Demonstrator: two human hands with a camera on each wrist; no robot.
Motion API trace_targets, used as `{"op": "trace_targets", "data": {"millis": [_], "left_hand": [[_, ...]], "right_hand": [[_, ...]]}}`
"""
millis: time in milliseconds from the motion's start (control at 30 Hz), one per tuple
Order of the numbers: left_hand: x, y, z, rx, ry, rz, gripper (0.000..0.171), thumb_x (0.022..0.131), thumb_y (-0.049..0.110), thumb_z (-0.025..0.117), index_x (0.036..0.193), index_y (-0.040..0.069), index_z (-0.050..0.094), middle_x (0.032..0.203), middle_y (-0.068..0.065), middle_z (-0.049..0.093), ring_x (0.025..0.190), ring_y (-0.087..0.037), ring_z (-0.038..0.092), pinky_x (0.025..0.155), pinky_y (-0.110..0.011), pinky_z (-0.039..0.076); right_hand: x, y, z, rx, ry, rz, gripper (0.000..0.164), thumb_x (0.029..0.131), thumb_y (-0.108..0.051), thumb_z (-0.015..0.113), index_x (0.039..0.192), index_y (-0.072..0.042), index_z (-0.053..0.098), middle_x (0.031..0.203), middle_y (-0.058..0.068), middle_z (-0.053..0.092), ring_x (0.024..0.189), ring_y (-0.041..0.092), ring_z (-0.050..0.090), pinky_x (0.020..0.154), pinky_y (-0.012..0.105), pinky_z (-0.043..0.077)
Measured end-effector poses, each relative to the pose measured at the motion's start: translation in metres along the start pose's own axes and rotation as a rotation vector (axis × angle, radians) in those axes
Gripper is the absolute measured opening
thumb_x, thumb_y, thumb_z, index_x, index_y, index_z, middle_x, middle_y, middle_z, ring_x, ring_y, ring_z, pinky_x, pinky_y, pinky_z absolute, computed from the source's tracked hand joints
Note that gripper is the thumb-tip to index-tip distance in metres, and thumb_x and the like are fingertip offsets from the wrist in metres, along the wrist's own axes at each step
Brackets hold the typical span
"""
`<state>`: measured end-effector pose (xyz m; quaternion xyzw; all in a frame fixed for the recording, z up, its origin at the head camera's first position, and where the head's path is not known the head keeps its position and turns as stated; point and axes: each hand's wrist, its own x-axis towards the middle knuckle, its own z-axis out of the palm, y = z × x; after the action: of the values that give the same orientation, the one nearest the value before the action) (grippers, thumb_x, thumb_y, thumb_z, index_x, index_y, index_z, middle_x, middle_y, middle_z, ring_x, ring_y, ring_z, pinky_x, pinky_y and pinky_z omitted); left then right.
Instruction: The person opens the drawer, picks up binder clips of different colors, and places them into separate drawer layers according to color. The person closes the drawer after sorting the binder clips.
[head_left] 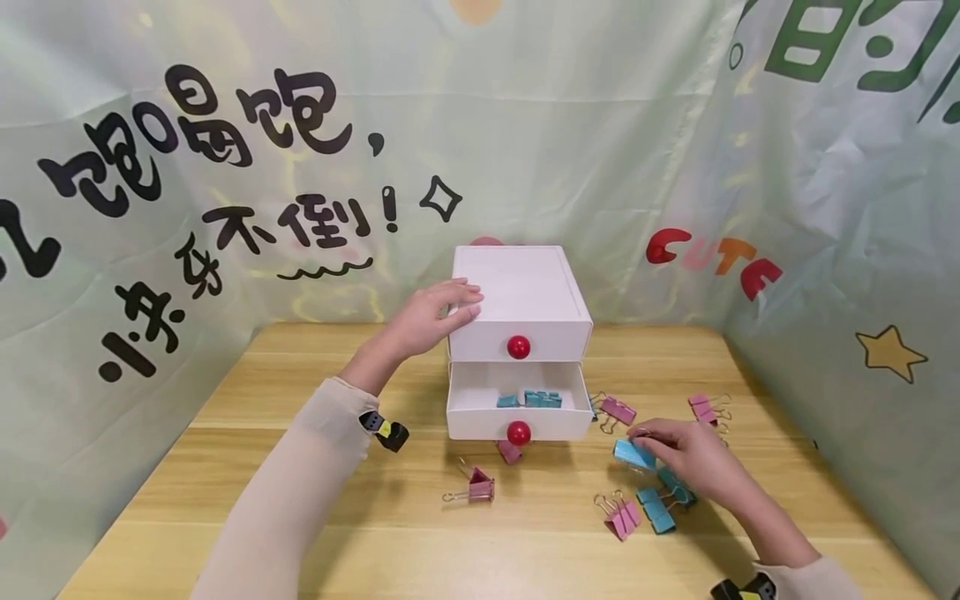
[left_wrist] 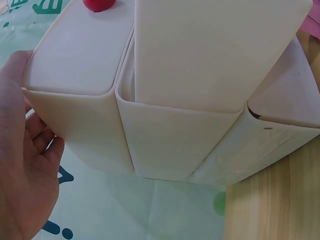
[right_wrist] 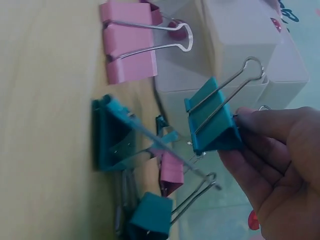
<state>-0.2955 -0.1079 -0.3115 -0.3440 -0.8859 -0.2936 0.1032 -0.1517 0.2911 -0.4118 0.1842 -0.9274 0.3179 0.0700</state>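
A white drawer cabinet (head_left: 517, 283) with red knobs stands on the table, one drawer (head_left: 465, 400) pulled out below the top one. Inside that drawer lie several blue binder clips (head_left: 542, 399). My left hand (head_left: 435, 318) rests on the cabinet's top left edge; the left wrist view shows the hand (left_wrist: 30, 150) against the top section. To the right of the cabinet, my right hand (head_left: 697, 457) pinches a blue binder clip (right_wrist: 212, 117) just above the table. Close beneath it lie other blue clips (head_left: 657, 510) and a pink binder clip (head_left: 622, 518).
More pink clips lie about: one (head_left: 480, 485) in front of the cabinet, one (head_left: 510, 452) partly under the drawer, one (head_left: 618, 410) right of it and another (head_left: 703, 408) farther right. A printed cloth (head_left: 525, 167) hangs behind the wooden table (head_left: 300, 467).
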Motion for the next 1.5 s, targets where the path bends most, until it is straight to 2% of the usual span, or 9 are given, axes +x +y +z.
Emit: {"op": "trace_targets", "data": {"millis": [200, 333, 433, 533, 700, 900, 1067, 1300, 1500], "left_hand": [[0.001, -0.002, 0.003, -0.008, 0.004, -0.002, 0.046, 0.1, 0.046, 0.05, 0.131, 0.015, 0.063, 0.143, 0.001, 0.052, 0.141, -0.017, 0.033, 0.116, -0.043, 0.024], [0.002, -0.002, 0.003, -0.012, 0.007, 0.002, 0.045, 0.1, 0.045, 0.05, 0.131, 0.014, 0.063, 0.143, 0.001, 0.052, 0.141, -0.017, 0.034, 0.116, -0.043, 0.024], [0.002, -0.002, 0.003, -0.014, 0.009, 0.004, 0.045, 0.1, 0.045, 0.05, 0.131, 0.014, 0.063, 0.143, 0.0, 0.053, 0.141, -0.017, 0.034, 0.116, -0.043, 0.024], [0.001, -0.002, 0.003, -0.016, 0.013, 0.004, 0.044, 0.1, 0.044, 0.05, 0.13, 0.014, 0.064, 0.142, 0.0, 0.053, 0.14, -0.017, 0.034, 0.116, -0.043, 0.024], [0.0, -0.003, 0.003, -0.01, 0.021, 0.007, 0.043, 0.1, 0.044, 0.051, 0.129, 0.014, 0.064, 0.141, 0.001, 0.054, 0.14, -0.016, 0.035, 0.116, -0.042, 0.025], [0.001, -0.003, 0.004, -0.009, 0.018, 0.009, 0.044, 0.1, 0.044, 0.051, 0.13, 0.014, 0.064, 0.141, 0.001, 0.054, 0.14, -0.016, 0.035, 0.116, -0.042, 0.025], [0.001, -0.003, 0.005, -0.018, 0.016, 0.003, 0.045, 0.1, 0.045, 0.05, 0.13, 0.015, 0.063, 0.142, 0.001, 0.054, 0.14, -0.017, 0.034, 0.116, -0.043, 0.025], [0.0, -0.002, 0.004, -0.029, 0.014, 0.006, 0.044, 0.1, 0.044, 0.051, 0.13, 0.014, 0.064, 0.141, 0.001, 0.054, 0.14, -0.017, 0.035, 0.116, -0.042, 0.025], [0.0, -0.001, 0.004, -0.024, 0.019, 0.0, 0.044, 0.1, 0.045, 0.05, 0.13, 0.015, 0.064, 0.141, 0.002, 0.054, 0.14, -0.017, 0.035, 0.116, -0.042, 0.025]], "right_hand": [[0.004, -0.006, -0.011, 0.253, -0.035, 0.053, 0.023, 0.097, -0.015, 0.062, 0.11, 0.002, 0.07, 0.095, 0.006, 0.074, 0.081, 0.009, 0.069, 0.07, 0.027, 0.057], [0.008, -0.011, -0.019, 0.42, -0.042, 0.105, 0.028, 0.099, -0.012, 0.059, 0.114, 0.011, 0.065, 0.097, 0.015, 0.072, 0.082, 0.015, 0.071, 0.073, 0.028, 0.058], [0.012, -0.016, -0.023, 0.498, -0.039, 0.148, 0.032, 0.099, -0.014, 0.058, 0.116, 0.012, 0.064, 0.102, 0.017, 0.07, 0.085, 0.016, 0.07, 0.074, 0.028, 0.058], [0.016, -0.023, -0.027, 0.549, -0.037, 0.183, 0.034, 0.099, -0.017, 0.06, 0.115, 0.013, 0.063, 0.104, 0.013, 0.069, 0.086, 0.016, 0.07, 0.076, 0.03, 0.058], [0.023, -0.035, -0.033, 0.59, -0.029, 0.193, 0.037, 0.098, -0.019, 0.061, 0.114, 0.014, 0.062, 0.104, 0.007, 0.07, 0.087, 0.017, 0.069, 0.079, 0.029, 0.057], [0.032, -0.046, -0.037, 0.552, -0.037, 0.2, 0.037, 0.098, -0.023, 0.062, 0.114, 0.01, 0.064, 0.109, 0.011, 0.068, 0.091, 0.017, 0.069, 0.081, 0.028, 0.056], [0.042, -0.054, -0.039, 0.527, -0.047, 0.208, 0.038, 0.096, -0.024, 0.064, 0.114, 0.01, 0.063, 0.106, 0.011, 0.068, 0.089, 0.017, 0.068, 0.08, 0.028, 0.057], [0.058, -0.067, -0.039, 0.515, -0.092, 0.201, 0.04, 0.096, -0.028, 0.065, 0.116, 0.007, 0.063, 0.098, 0.012, 0.069, 0.086, 0.026, 0.069, 0.085, 0.035, 0.056], [0.071, -0.076, -0.033, 0.473, -0.092, 0.189, 0.039, 0.094, -0.03, 0.066, 0.113, 0.004, 0.065, 0.095, 0.01, 0.07, 0.089, 0.024, 0.069, 0.088, 0.039, 0.055]]}}
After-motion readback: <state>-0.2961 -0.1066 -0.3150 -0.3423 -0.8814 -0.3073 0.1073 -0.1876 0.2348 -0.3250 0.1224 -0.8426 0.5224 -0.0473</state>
